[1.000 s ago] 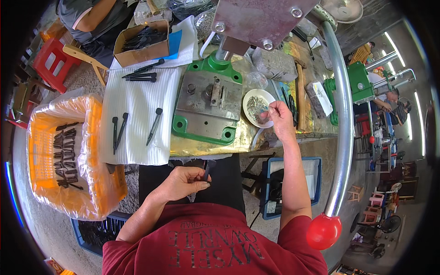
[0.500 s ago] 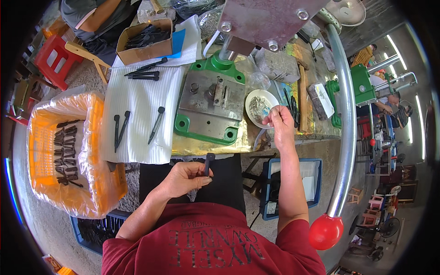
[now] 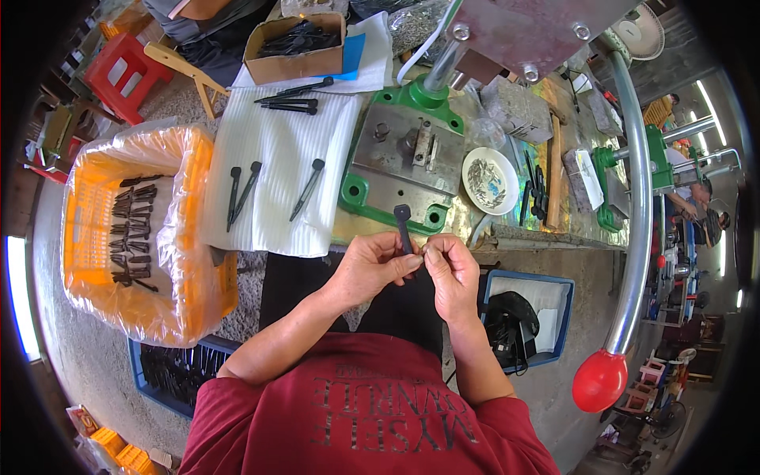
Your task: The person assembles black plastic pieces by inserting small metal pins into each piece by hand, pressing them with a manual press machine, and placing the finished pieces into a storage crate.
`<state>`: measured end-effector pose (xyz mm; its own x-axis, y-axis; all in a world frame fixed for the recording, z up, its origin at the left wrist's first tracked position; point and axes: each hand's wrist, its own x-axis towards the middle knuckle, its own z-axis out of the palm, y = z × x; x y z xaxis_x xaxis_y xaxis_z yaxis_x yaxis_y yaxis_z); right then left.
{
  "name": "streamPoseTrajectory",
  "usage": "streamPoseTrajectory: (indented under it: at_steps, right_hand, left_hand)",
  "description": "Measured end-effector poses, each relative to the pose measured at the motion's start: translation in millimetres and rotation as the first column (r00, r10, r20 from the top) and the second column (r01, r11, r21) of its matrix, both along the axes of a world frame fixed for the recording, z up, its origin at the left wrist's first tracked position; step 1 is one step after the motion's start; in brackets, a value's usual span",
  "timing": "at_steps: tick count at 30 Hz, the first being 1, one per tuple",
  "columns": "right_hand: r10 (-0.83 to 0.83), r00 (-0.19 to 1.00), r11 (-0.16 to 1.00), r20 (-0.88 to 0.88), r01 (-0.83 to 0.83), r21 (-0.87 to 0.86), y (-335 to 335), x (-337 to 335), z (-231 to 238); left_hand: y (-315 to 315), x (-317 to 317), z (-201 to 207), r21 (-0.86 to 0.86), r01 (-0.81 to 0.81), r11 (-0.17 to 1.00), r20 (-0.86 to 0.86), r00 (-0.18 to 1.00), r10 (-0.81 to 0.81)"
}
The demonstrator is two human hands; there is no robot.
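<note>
My left hand (image 3: 368, 267) is closed on a slim black part (image 3: 403, 224), a rod with a wider squarish head, held head up. Close beside it, my right hand (image 3: 451, 277) pinches with thumb and forefinger near the rod's lower end. Whatever sits in that pinch is too small to make out. Beyond both hands stands a bench press with a green base (image 3: 354, 188) and a steel plate (image 3: 376, 158) carrying a small fixture (image 3: 423, 144). Right of the base, a white dish (image 3: 493, 209) holds many small metal pieces.
Similar black parts (image 3: 245, 194) lie on white foam sheeting (image 3: 273, 226). An orange lined crate (image 3: 79, 253) stands left, a cardboard box (image 3: 261, 71) behind. The press lever's red knob (image 3: 599, 381) hangs at right. Blue bins (image 3: 571, 309) sit below. Another person's arm (image 3: 202, 8) shows at far left.
My right hand has left the dish and come toward me, meeting my left hand. My left hand has raised the black part a little. The view has shifted, moving the bench rightward in the picture.
</note>
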<state>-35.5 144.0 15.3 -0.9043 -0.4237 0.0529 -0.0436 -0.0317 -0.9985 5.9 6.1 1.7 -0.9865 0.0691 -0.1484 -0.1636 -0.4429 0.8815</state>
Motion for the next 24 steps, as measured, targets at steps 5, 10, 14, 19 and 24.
streamPoseTrajectory:
  at_steps: [5, 10, 14, 19, 24]
  right_hand:
    - [-0.011, 0.926, 0.976, -0.377, 0.093, 0.199, -1, 3, -2]
    - [0.025, 0.93, 0.964, -0.367, 0.075, 0.256, 1, 8, -2]
    - [0.028, 0.958, 0.958, -0.287, 0.057, 0.282, 3, 15, -2]
    - [-0.033, 0.996, 0.991, -0.077, 0.043, 0.13, 5, 23, -10]
    - [0.036, 0.992, 0.998, 0.118, -0.03, -0.049, 2, 29, -9]
  left_hand:
    - [-1, 6, -6, -0.036, -0.001, 0.999, 0.007, 1.0, 0.001]
    - [-3, 9, -6, 0.013, 0.001, 1.0, 0.003, 1.0, -0.001]
    - [-3, 11, -5, 0.105, -0.018, 0.994, -0.002, 1.0, 0.018]
    - [-5, 13, -11, 0.253, -0.158, 0.955, 0.074, 0.987, 0.144]
    - [-7, 14, -11, 0.36, -0.218, 0.907, 0.104, 0.976, 0.193]
